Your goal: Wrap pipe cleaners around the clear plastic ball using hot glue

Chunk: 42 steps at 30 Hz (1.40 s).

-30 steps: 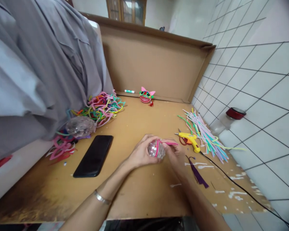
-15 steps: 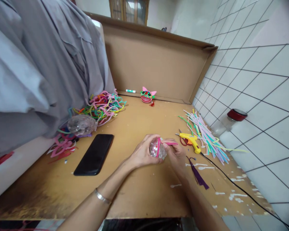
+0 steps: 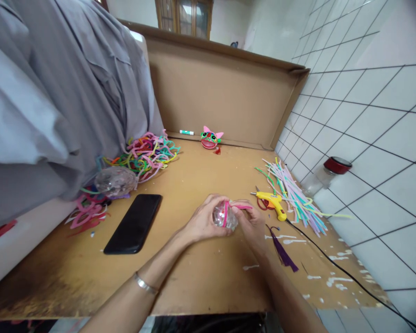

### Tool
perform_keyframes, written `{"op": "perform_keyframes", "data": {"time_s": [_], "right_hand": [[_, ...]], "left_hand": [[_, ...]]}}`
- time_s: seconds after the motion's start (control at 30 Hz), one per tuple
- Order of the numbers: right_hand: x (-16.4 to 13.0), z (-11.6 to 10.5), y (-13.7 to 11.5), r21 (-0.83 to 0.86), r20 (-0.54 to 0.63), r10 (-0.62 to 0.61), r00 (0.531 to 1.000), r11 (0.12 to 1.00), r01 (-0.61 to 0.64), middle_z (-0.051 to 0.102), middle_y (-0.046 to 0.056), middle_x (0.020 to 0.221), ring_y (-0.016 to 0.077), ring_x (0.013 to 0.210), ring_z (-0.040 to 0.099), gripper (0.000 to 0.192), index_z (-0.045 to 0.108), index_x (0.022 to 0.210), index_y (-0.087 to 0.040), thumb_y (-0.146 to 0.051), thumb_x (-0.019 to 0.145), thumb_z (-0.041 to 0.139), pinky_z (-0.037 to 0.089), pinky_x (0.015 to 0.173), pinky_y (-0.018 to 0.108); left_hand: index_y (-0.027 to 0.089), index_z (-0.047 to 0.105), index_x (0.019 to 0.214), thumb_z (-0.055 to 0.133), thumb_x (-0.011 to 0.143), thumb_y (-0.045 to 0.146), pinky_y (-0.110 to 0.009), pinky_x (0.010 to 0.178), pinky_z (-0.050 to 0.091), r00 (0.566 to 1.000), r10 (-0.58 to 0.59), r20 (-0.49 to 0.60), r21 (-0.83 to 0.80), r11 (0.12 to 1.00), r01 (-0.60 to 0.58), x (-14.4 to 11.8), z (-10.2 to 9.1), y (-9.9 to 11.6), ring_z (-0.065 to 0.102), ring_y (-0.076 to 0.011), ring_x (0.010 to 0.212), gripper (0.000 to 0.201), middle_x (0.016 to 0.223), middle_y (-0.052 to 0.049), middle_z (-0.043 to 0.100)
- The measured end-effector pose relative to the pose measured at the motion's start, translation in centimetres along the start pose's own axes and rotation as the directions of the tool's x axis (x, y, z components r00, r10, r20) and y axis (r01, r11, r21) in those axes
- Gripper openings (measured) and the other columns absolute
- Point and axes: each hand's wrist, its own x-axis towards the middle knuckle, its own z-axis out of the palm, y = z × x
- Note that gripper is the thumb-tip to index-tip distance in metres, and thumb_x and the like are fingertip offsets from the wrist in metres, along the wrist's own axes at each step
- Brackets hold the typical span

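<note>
A clear, shiny plastic ball (image 3: 220,216) is gripped by my left hand (image 3: 204,218), whose fingers curl around its left side. Across the ball's face runs a bright pink pipe cleaner (image 3: 241,206), its free end pointing right. My right hand (image 3: 253,224) pinches that pipe cleaner close to the ball's upper right. Part of the ball is hidden behind my fingers. Right of my hands lies a yellow hot glue gun (image 3: 272,202) with a black cord, on top of red-handled scissors (image 3: 262,203). A purple tassel (image 3: 282,252) rests below it.
Pipe cleaners (image 3: 294,189) lie bundled at the right by a red-lidded jar (image 3: 327,173). Left are a black phone (image 3: 133,224), a tangled pile of pipe cleaners (image 3: 149,155) and a clear crumpled plastic thing (image 3: 116,180). A pink-eared animal face (image 3: 210,138) and a marker (image 3: 186,132) sit at the back.
The whole view has shifted slightly. Both hands keep nearly the same hold on the ball and the pink pipe cleaner; nothing was let go.
</note>
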Motion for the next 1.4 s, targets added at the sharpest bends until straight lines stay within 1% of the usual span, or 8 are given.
{"op": "perform_keyframes", "data": {"time_s": [0.27,0.43,0.57,0.63,0.8,0.97,1.1,1.4], "right_hand": [[0.1,0.0,-0.4,-0.007,0.004,0.031,1.0,0.999,-0.031,0.073,0.004,0.089,0.019,0.089,0.067,0.01,0.074,0.088,-0.023,-0.029,0.084,0.067,0.053,0.083,0.033],[0.1,0.1,0.1,0.027,-0.007,0.061,0.998,0.998,-0.061,0.073,0.004,0.093,0.019,0.09,0.067,0.012,0.073,0.092,-0.023,-0.028,0.082,0.067,0.053,0.084,0.033],[0.2,0.0,1.0,0.045,-0.06,0.06,0.996,0.997,-0.058,0.07,0.005,0.095,0.0186,0.089,0.066,0.015,0.072,0.094,-0.022,-0.029,0.081,0.068,0.053,0.084,0.033],[0.3,0.0,1.2,0.031,-0.07,0.058,0.996,0.998,-0.056,0.069,0.005,0.093,0.0185,0.088,0.065,0.015,0.071,0.093,-0.022,-0.031,0.082,0.067,0.054,0.082,0.033],[0.5,0.2,1.1,-0.046,-0.051,0.028,0.998,0.999,-0.03,0.069,0.005,0.089,0.0195,0.089,0.064,0.013,0.07,0.089,-0.022,-0.031,0.083,0.063,0.053,0.082,0.033],[0.5,0.4,0.8,-0.107,-0.029,0.0,1.0,0.994,-0.003,0.069,0.005,0.092,0.0203,0.092,0.065,0.014,0.07,0.091,-0.023,-0.029,0.085,0.059,0.052,0.084,0.034],[0.3,0.4,0.8,-0.138,-0.019,0.001,1.0,0.99,-0.003,0.068,0.005,0.093,0.0195,0.093,0.064,0.014,0.069,0.093,-0.023,-0.026,0.087,0.057,0.052,0.083,0.033],[0.3,0.3,0.9,-0.181,0.008,0.008,1.0,0.984,-0.007,0.068,0.005,0.095,0.0192,0.091,0.064,0.016,0.068,0.098,-0.023,-0.026,0.089,0.055,0.052,0.082,0.033]], "left_hand": [[0.022,0.056,0.124,0.084,0.053,0.023,-0.039,0.097,0.049,1.0,-0.02,-0.022,-0.033,0.999,0.019,0.1,0.1,0.0,0.059,-0.0256,0.111,0.076,0.121,-0.007,0.056],[0.023,0.058,0.124,0.084,0.052,0.023,-0.04,0.097,0.049,0.996,-0.087,-0.022,-0.081,0.993,0.084,0.1,0.1,0.1,0.061,-0.0263,0.109,0.077,0.122,-0.007,0.058],[0.024,0.059,0.124,0.084,0.052,0.023,-0.039,0.096,0.05,0.989,-0.144,-0.019,-0.135,0.981,0.141,0.1,0.1,0.2,0.062,-0.0264,0.107,0.077,0.121,-0.007,0.06],[0.023,0.059,0.124,0.085,0.051,0.023,-0.04,0.097,0.05,0.987,-0.157,-0.019,-0.145,0.978,0.153,0.2,0.1,0.3,0.061,-0.0269,0.109,0.077,0.122,-0.007,0.06],[0.022,0.06,0.124,0.084,0.052,0.023,-0.04,0.096,0.05,0.985,-0.17,-0.028,-0.153,0.975,0.164,0.2,0.0,0.3,0.061,-0.0271,0.109,0.076,0.123,-0.008,0.06],[0.022,0.061,0.122,0.083,0.053,0.022,-0.041,0.098,0.049,0.983,-0.171,-0.063,-0.145,0.976,0.161,0.2,0.2,-0.1,0.062,-0.0272,0.108,0.073,0.121,-0.007,0.061],[0.021,0.06,0.121,0.081,0.052,0.025,-0.042,0.097,0.05,0.974,-0.197,-0.11,-0.159,0.971,0.178,0.3,0.4,-0.3,0.062,-0.0275,0.108,0.072,0.12,-0.008,0.06],[0.02,0.057,0.118,0.08,0.052,0.029,-0.042,0.097,0.049,0.96,-0.203,-0.191,-0.166,0.971,0.172,0.5,0.4,-0.3,0.061,-0.0264,0.107,0.071,0.12,-0.009,0.06]]}}
